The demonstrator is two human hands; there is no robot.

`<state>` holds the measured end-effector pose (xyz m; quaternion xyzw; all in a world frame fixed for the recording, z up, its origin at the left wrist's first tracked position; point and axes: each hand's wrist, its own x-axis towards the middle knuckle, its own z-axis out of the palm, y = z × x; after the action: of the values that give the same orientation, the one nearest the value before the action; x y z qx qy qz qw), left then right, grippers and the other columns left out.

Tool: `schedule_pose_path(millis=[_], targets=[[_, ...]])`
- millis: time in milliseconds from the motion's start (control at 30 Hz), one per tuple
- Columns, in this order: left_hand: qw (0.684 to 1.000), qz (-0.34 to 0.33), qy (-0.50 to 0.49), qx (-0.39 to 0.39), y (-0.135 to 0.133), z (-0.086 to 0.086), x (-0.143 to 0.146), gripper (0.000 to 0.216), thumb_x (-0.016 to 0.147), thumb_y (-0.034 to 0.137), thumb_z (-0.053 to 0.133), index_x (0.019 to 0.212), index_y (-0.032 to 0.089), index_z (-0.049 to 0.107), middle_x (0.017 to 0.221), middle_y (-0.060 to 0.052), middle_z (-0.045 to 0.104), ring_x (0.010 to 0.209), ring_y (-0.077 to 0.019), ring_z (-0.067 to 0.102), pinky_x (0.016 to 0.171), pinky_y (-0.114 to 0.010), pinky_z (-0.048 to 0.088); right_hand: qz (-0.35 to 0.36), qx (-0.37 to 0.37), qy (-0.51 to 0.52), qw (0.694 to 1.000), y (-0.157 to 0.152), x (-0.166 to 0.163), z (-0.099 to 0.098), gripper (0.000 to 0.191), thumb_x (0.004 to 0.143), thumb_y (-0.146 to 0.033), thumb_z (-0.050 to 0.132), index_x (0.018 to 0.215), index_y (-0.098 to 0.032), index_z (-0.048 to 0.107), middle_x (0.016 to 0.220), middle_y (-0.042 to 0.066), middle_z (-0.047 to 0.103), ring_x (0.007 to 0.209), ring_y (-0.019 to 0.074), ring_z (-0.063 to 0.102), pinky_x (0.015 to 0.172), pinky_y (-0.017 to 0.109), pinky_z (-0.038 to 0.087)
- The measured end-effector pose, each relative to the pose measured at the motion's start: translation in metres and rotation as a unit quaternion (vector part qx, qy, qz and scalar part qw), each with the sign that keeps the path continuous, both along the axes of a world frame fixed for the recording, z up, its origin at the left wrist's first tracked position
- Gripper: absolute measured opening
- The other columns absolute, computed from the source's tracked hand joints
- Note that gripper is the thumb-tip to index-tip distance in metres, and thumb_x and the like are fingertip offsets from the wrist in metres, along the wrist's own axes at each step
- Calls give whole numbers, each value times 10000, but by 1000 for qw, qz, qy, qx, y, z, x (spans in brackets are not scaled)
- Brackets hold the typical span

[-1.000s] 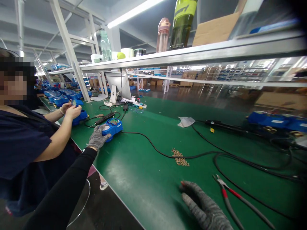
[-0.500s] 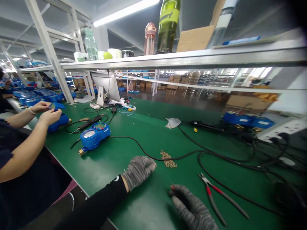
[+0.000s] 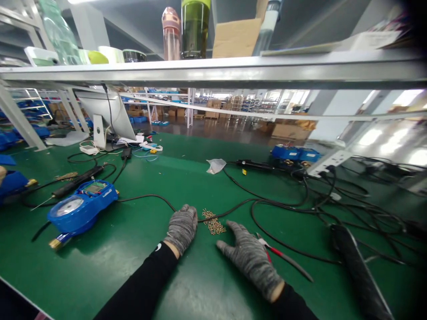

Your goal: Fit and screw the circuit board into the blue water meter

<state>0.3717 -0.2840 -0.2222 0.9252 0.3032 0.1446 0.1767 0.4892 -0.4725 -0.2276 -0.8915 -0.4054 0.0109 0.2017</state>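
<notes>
My left hand (image 3: pixel 183 229), in a grey knit glove, lies over the black cable (image 3: pixel 156 196) with its fingers curled in. What the curled fingers hold, if anything, is hidden. Beside it is a small pile of brass-coloured screws (image 3: pixel 213 223). My right hand (image 3: pixel 248 253), gloved alike, is just right of the screws, thumb and fingers apart, nothing in it. Partly behind this hand lie red-handled pliers (image 3: pixel 290 261). To the left stands a blue water meter (image 3: pixel 83 209) with a round dial, an open circuit compartment and a brass fitting.
A black electric screwdriver (image 3: pixel 78 181) lies behind the meter. Several cables run right to a white power strip (image 3: pixel 328 162). A dark tool (image 3: pixel 356 266) stands at the right. A small plastic bag (image 3: pixel 216 166) and two blue meters (image 3: pixel 295 153) lie farther back, below a shelf (image 3: pixel 200 73).
The view has turned right, and the co-worker is nearly out of sight. My right hand has moved forward to the screws and now partly covers the pliers. My left hand stays curled.
</notes>
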Motion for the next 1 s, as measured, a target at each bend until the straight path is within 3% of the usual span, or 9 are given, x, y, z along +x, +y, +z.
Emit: schedule_pose_path(millis=[100, 200, 267, 433, 600, 767, 900, 1000], targets=[[1000, 2, 2, 14, 4, 2, 8, 326, 982, 259, 484, 1241, 121, 626, 1297, -175, 606, 1294, -281, 535, 1124, -421, 391, 5, 0, -38, 999, 27, -1, -1, 727, 785, -468, 757, 1347, -42, 581, 1316, 236, 565, 1192, 414, 547, 1020, 543, 464], [998, -53, 16, 13, 9, 4, 6, 325, 839, 362, 710, 1116, 194, 689, 1206, -104, 659, 1180, -273, 606, 1036, -375, 472, 5, 10, -74, 997, 39, -2, -8, 728, 788, -504, 757, 1328, -43, 592, 1312, 236, 556, 1200, 445, 505, 1041, 604, 403], [998, -65, 21, 16, 10, 3, 5, 235, 824, 314, 720, 1029, 198, 716, 1144, -97, 683, 1126, -282, 633, 1010, -397, 486, 5, 20, -83, 996, 39, -1, -13, 679, 796, -507, 749, 1291, -62, 613, 1273, 214, 581, 1173, 424, 519, 1043, 595, 406], [999, 31, -22, 34, 14, 1, 12, 298, 979, 242, 492, 1202, 124, 651, 1284, -181, 615, 1246, -322, 564, 1059, -477, 435, 39, 37, -73, 996, 41, 12, -26, 688, 849, -515, 695, 1346, -60, 560, 1332, 203, 549, 1234, 369, 505, 1068, 526, 435], [991, 103, -76, 32, 29, -1, 12, 296, 1000, 233, 450, 1220, 129, 619, 1302, -161, 597, 1306, -294, 510, 1013, -408, 472, 163, 44, -58, 984, 79, 33, -30, 747, 912, -526, 632, 1480, -83, 433, 1463, 180, 449, 1355, 343, 408, 1149, 513, 346], [984, 135, -116, 3, 38, -3, 6, 166, 947, 217, 538, 1066, 147, 631, 1186, -127, 615, 1018, -228, 639, 911, -332, 512, 322, 61, -39, 944, 109, 26, -13, 605, 925, -489, 639, 1424, -168, 525, 1425, 120, 513, 1346, 301, 428, 1176, 473, 294], [982, 111, -147, -25, 34, -2, 5, 165, 941, 207, 513, 1065, 127, 586, 1134, -131, 600, 997, -224, 610, 948, -357, 490, 390, 102, -12, 915, 94, 4, -1, 492, 973, -436, 539, 1391, -176, 555, 1397, 99, 539, 1298, 244, 475, 1160, 393, 318], [986, 47, -146, -62, 25, -1, -1, 141, 923, 172, 504, 1033, 131, 582, 1042, -101, 625, 964, -207, 607, 944, -353, 490, 407, 137, 16, 903, 71, -10, 2, 474, 973, -423, 495, 1389, -204, 559, 1411, 69, 532, 1321, 227, 453, 1159, 365, 317]])
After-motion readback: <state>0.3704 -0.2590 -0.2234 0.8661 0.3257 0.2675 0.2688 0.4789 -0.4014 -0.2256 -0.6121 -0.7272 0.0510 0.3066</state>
